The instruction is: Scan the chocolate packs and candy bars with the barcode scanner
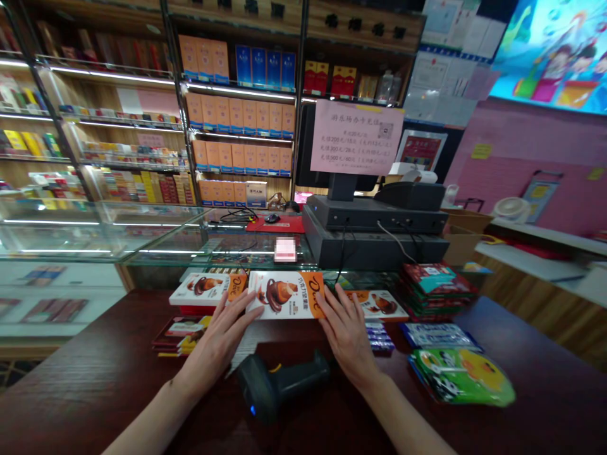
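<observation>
A white and orange Dove chocolate box [284,296] lies between my hands at the back of the dark wooden counter. My left hand [220,335] grips its left end, with fingertips over the edge. On the right end, my right hand [348,335] presses with its fingers along the orange side. A second chocolate box [202,289] is by my left fingertips, on top of a red one. Another such box [382,304] sits just past my right hand. Between my forearms lies a black barcode scanner [282,382], its blue light on.
Flat brown packets [177,333] sit at left. To the right are purple packs [379,337], a blue-white packet [441,336], a green panda bag [462,376] and stacked dark-red packets [436,287]. A glass case [161,253] and a cash register [374,237] stand behind.
</observation>
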`<state>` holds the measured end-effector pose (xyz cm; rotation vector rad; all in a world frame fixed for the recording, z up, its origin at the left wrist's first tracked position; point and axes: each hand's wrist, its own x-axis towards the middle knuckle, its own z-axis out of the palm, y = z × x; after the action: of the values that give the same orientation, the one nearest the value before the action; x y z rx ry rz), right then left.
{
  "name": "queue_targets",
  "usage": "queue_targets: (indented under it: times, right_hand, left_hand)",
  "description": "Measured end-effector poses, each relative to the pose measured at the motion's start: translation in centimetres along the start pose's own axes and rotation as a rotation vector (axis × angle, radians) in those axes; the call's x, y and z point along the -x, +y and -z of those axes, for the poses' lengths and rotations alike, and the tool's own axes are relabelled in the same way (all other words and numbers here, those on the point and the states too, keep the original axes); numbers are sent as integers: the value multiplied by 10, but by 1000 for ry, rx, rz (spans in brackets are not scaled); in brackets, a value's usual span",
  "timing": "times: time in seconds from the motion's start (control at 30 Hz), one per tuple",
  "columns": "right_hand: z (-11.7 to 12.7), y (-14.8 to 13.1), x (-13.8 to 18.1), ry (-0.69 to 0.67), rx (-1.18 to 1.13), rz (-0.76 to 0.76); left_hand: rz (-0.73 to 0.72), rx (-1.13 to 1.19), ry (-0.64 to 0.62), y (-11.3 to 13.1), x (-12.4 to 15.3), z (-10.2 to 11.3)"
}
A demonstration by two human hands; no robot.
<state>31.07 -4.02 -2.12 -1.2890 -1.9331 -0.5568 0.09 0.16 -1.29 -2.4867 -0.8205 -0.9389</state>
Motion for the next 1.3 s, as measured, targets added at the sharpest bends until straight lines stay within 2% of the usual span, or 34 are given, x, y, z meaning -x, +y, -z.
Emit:
queue_targets:
  times: [0.27, 0.6, 0.7, 1.0, 1.13, 1.3]
  right_hand:
    - [-3, 3, 4, 26, -127, -33]
    - [-1, -2, 5, 131, -209, -97]
    - [0, -4, 4, 118, -220, -95]
    - [-6, -2, 3, 170, -212, -51]
    - [-9, -2, 3, 181, -238, -104]
    - [-14, -2, 4, 198, -287, -209]
  left_hand:
    - [18, 65, 27, 2, -2, 6]
    - [53, 98, 64, 6, -4, 11]
    - [100, 102, 83, 6, -5, 9]
    - [291, 108, 251, 4, -6, -3]
    - [341, 123, 264, 5, -5, -5]
    - [365, 172, 223, 5, -6, -8]
